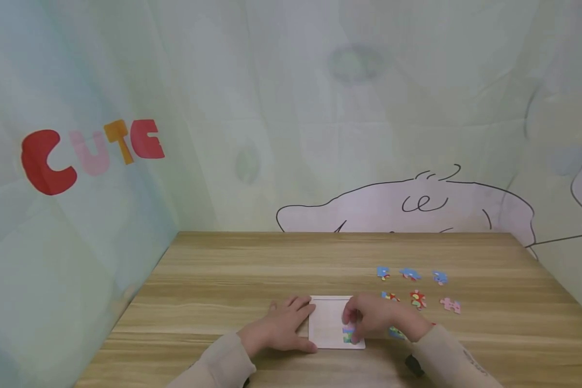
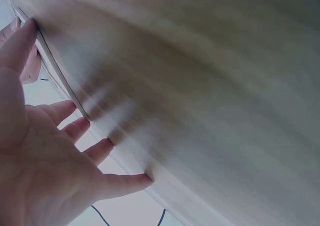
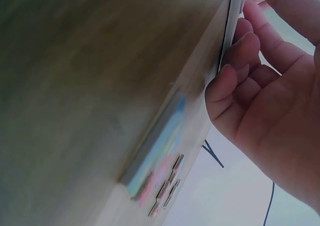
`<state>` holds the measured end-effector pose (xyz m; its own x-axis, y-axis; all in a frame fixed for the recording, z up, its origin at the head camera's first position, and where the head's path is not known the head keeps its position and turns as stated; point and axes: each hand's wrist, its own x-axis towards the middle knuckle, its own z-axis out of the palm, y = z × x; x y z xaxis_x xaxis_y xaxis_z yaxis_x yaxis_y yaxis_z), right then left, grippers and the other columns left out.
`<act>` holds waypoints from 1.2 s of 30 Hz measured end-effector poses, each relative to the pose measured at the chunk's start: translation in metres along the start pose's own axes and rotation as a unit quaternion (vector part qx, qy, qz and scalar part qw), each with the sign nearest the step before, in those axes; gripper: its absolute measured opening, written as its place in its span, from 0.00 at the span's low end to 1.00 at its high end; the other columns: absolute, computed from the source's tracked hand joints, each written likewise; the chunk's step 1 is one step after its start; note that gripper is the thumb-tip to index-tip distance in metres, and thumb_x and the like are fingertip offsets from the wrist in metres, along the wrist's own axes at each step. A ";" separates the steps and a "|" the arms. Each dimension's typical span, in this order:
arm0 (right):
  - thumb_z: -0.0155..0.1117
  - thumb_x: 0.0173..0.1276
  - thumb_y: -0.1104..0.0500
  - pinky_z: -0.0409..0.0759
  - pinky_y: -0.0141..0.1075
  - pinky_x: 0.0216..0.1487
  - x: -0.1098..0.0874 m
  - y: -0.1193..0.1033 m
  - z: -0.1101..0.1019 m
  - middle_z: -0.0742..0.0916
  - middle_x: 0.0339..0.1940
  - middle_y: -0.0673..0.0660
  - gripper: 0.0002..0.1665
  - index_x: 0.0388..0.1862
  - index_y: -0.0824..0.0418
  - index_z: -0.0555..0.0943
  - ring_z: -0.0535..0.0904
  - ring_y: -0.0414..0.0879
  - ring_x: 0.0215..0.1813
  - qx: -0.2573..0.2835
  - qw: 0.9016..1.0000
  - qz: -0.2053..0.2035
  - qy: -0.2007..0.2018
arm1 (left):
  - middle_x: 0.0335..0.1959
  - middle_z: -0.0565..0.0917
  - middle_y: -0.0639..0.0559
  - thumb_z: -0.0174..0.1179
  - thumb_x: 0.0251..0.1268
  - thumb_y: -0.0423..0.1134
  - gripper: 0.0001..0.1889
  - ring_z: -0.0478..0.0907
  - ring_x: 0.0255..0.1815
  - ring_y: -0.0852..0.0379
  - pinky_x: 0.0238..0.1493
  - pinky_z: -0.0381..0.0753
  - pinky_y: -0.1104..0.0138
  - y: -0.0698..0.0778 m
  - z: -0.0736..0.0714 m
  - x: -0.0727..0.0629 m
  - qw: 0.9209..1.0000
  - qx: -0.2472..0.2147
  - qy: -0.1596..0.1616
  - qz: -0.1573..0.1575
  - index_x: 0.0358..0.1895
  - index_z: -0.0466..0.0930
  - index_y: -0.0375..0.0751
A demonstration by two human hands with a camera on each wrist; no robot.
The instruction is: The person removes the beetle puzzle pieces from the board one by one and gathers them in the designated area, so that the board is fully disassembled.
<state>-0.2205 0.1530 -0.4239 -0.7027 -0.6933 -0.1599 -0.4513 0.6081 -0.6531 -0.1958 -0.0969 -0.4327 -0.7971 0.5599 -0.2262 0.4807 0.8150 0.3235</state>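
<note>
A white square puzzle board (image 1: 327, 323) lies on the wooden table in the head view. My left hand (image 1: 288, 323) rests at its left edge, fingers spread; in the left wrist view the thumb and fingertips of the left hand (image 2: 55, 161) reach along that edge. My right hand (image 1: 371, 315) is over the board's right side, thumb and index finger at a small puzzle piece (image 1: 347, 335) of pink, blue and green in the lower right corner. The other fingers of the right hand (image 3: 270, 81) are curled by the board's edge, and the fingertips' contact is partly hidden.
Several loose pieces lie right of the board, among them a blue piece (image 1: 409, 274), a red piece (image 1: 417, 299) and a pink piece (image 1: 450, 305). A green piece (image 1: 395, 332) is partly covered by my right forearm. Fabric walls (image 1: 252, 108) stand behind and left.
</note>
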 end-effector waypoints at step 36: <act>0.77 0.48 0.65 0.71 0.30 0.34 0.000 0.003 0.002 0.77 0.27 0.47 0.17 0.34 0.56 0.78 0.70 0.37 0.31 0.034 0.999 0.003 -0.010 | 0.74 0.61 0.48 0.64 0.54 0.65 0.45 0.54 0.74 0.43 0.63 0.53 0.32 0.001 -0.001 0.000 1.000 0.000 0.009 0.010 0.71 0.63 0.43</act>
<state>-0.2203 0.1541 -0.4276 -0.6936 -0.6979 -0.1786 -0.4079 0.5849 -0.7011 -0.1956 -0.0967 -0.4318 -0.7931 0.5741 -0.2034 0.4973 0.8032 0.3281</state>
